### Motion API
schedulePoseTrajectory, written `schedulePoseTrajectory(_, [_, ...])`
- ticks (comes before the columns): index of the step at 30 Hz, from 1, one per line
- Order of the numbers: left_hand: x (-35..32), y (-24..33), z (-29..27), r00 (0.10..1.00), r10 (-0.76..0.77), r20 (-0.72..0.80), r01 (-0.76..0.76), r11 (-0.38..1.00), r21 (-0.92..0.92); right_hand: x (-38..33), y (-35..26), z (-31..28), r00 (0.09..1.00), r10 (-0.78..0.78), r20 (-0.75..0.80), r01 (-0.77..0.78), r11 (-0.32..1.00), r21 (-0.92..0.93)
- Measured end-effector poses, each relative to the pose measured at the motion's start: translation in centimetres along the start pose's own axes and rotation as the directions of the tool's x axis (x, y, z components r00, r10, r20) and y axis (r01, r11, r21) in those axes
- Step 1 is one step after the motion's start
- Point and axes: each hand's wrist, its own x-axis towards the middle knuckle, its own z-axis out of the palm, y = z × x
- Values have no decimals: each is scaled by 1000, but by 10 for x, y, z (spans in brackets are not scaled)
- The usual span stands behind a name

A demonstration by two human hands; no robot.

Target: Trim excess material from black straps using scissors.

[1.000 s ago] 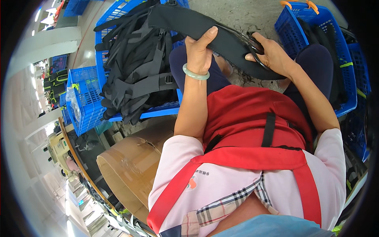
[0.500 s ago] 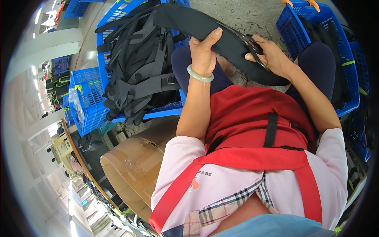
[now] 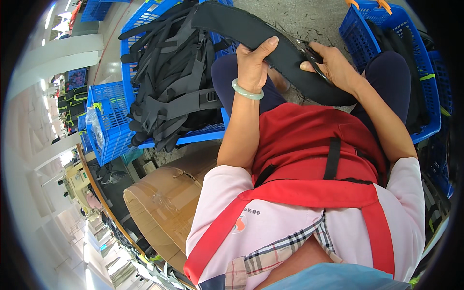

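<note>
A long, curved, black padded strap stretches across in front of me, its far left end above a heap of similar pieces. My left hand grips its near edge, with the thumb on top. In my right hand is a pair of scissors, held by its dark handles, partly covered by my fingers. The scissors lie along the strap's far edge, tips pointing left; I cannot make out whether the blades touch the fabric. The strap's right end rests by my right knee, below my right hand.
Black straps with buckles fill a large blue crate at the left. A smaller blue crate stands beside it. Nearer is a cardboard box. At the right, another blue crate with orange clips holds dark pieces.
My left hand and the strap have shifted slightly to the right. My right hand keeps hold of the scissors at nearly the same place.
</note>
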Motion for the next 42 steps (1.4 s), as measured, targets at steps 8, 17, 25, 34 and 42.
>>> schedulePoseTrajectory(8, [5, 14, -6, 969, 222, -108, -213, 973, 84, 5, 3, 6, 993, -53, -104, 47, 997, -57])
schedulePoseTrajectory(17, [1, 11, -6, 990, 130, -51, -129, 991, 26, 13, -1, 18, 991, -83, -103, 85, 996, 11])
schedulePoseTrajectory(25, [2, 9, -7, 990, 138, -36, -135, 989, 63, 16, 7, 20, 994, -49, -99, 63, 988, 142])
schedulePoseTrajectory(34, [0, 18, -10, 983, 165, -81, -157, 982, 101, 12, 8, 26, 987, -119, -106, 119, 993, -14])
schedulePoseTrajectory(42, [-1, 15, -11, 992, 124, -34, -122, 991, 55, 11, -1, 22, 996, -82, -41, 84, 995, 48])
